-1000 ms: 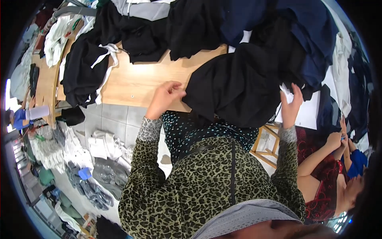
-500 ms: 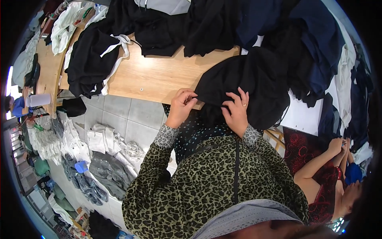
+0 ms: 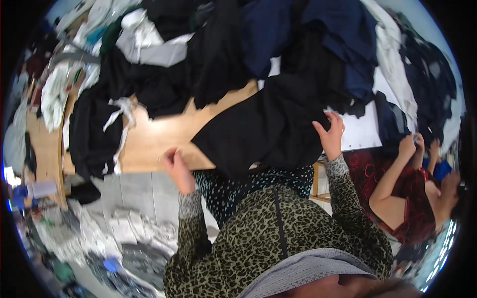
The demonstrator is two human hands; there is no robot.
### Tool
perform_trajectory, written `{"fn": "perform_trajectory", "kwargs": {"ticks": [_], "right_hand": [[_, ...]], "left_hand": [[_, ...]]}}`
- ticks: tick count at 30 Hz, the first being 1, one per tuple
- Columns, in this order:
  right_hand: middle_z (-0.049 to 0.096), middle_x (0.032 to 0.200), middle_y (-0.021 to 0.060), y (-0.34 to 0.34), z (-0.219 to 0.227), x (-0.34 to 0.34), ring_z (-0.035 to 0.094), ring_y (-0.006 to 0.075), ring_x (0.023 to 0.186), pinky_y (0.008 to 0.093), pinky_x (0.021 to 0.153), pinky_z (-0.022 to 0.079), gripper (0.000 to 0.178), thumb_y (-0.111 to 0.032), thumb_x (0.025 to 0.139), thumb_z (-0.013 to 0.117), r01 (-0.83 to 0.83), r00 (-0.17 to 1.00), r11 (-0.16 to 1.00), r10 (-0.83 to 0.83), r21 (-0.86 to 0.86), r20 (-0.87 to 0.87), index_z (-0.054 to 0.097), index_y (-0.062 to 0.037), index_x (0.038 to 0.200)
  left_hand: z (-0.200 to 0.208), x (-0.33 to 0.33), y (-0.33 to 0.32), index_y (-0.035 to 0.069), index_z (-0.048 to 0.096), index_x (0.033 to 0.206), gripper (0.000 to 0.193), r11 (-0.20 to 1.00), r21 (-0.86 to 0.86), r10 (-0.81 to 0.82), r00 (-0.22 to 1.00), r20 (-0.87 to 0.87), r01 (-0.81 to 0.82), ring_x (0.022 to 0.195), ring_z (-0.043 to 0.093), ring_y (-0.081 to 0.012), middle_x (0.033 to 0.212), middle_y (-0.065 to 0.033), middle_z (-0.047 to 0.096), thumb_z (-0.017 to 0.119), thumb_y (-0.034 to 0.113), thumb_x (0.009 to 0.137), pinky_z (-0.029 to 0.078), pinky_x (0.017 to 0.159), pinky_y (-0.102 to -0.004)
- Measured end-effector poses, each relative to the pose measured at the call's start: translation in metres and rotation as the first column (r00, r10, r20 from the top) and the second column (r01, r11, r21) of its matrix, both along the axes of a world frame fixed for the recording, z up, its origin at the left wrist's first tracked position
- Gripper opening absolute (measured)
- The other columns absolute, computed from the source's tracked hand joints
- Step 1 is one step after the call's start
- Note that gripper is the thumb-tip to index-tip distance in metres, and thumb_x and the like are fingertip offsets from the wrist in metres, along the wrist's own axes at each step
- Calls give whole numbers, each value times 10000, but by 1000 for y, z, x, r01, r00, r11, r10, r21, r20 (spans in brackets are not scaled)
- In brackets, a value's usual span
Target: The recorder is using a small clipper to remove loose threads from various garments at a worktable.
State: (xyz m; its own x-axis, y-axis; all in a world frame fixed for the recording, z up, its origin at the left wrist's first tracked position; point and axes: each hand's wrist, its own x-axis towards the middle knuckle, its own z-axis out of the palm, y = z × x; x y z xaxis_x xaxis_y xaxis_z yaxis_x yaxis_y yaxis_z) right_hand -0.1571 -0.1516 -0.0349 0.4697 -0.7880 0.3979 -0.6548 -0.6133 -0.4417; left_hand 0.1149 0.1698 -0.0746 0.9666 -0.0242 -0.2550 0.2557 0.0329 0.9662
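A black piece of cloth [image 3: 268, 124], rumpled and part of a garment by its look, lies over the table's front edge and hangs toward my lap. My left hand [image 3: 180, 171] is apart from it, over the table's front edge to the left. Its thumb and fingers are drawn together in a pinch; anything between them is too small and blurred to make out. At the cloth's right side my right hand [image 3: 332, 135] is open, thumb and fingers spread, holding nothing. A ring shows on one of its fingers.
Black garments [image 3: 164, 92] and navy garments [image 3: 343, 54] heap along the back of the wooden table [image 3: 154, 144]. A black garment with white ties [image 3: 94, 129] lies left. White cloth bundles [image 3: 134, 228] lie on the floor. A co-worker's arm [image 3: 390, 184] is close at right.
Both hands have come off the black cloth and moved apart, left hand leftward, right hand rightward. The cloth now lies spread wider. The view has shifted.
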Motion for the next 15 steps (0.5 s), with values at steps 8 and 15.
{"fn": "perform_trajectory", "kwargs": {"ticks": [8, 15], "right_hand": [[623, 946, 149, -20, -30, -4, 605, 289, 901, 342, 821, 475, 312, -88, 665, 680, -69, 963, 884, -62, 462, 263, 611, -1, 957], [547, 914, 80, 35, 112, 2, 551, 261, 883, 324, 763, 457, 261, 41, 635, 661, -749, 637, 651, 658, 122, 401, 638, -70, 871]], "left_hand": [[59, -31, -121, 2, 623, 1020, 270, 743, 285, -655, 567, 500, 606, 629, 423, -60, 962, -25, 537, 691, 51, 763, 385, 575, -197], [103, -59, -188, -19, 429, 1311, 897, 157, 103, -877, 91, 472, 982, 675, 483, -41, 1348, -64, 401, 852, 75, 525, 437, 592, -190]]}}
